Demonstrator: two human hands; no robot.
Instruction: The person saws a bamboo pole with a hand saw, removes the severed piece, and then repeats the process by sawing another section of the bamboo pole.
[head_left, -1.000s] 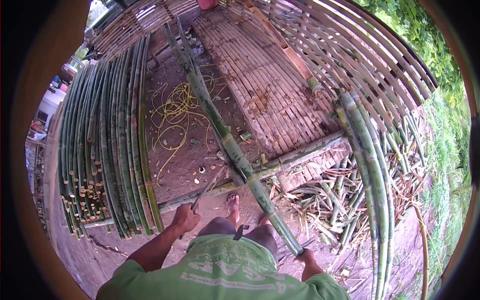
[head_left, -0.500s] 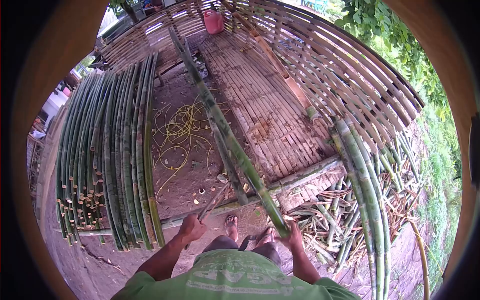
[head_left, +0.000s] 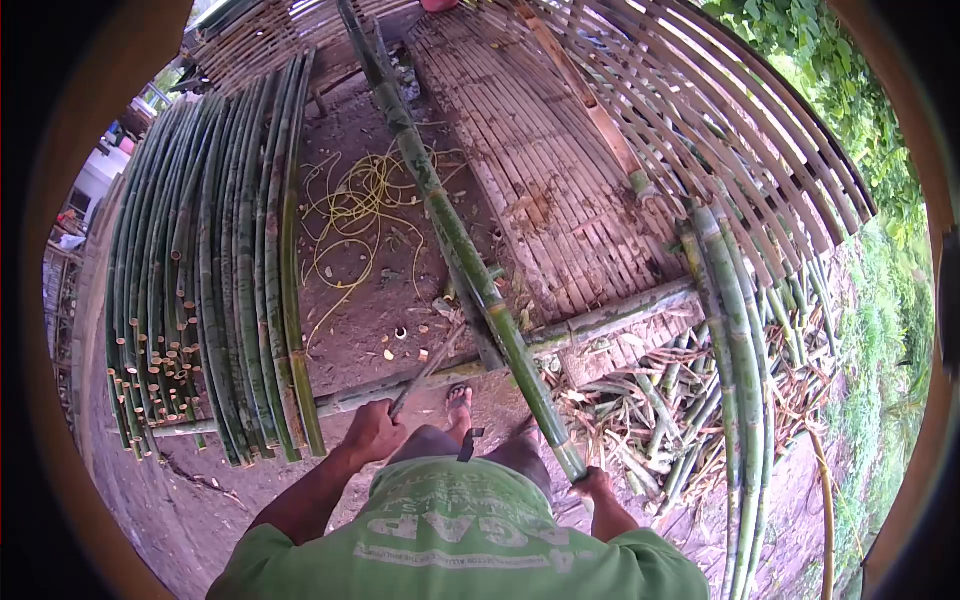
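My right hand (head_left: 594,484) is closed around the near end of a long green bamboo pole (head_left: 462,250). The pole slopes away from me to the far left, crossing over a low horizontal bamboo rail (head_left: 620,318). Another, shorter bamboo piece (head_left: 478,325) lies partly behind it. In my closed left hand (head_left: 374,432) is a long, thin blade that looks like a machete (head_left: 430,368), its tip pointing forward and right. Between my hands, a foot in a sandal (head_left: 459,402) shows on the dirt beyond my green shirt.
Many cut bamboo poles (head_left: 240,260) lie side by side at the left. A tangled yellow hose or cord (head_left: 365,200) rests on the dirt. A slatted bamboo platform (head_left: 530,180) lies ahead; bamboo scraps (head_left: 650,420) and standing poles (head_left: 742,370) are at the right.
My right hand and the pole's near end have shifted slightly right and toward me. My left hand still grips the blade, now a little higher in view. The camera view has tilted down.
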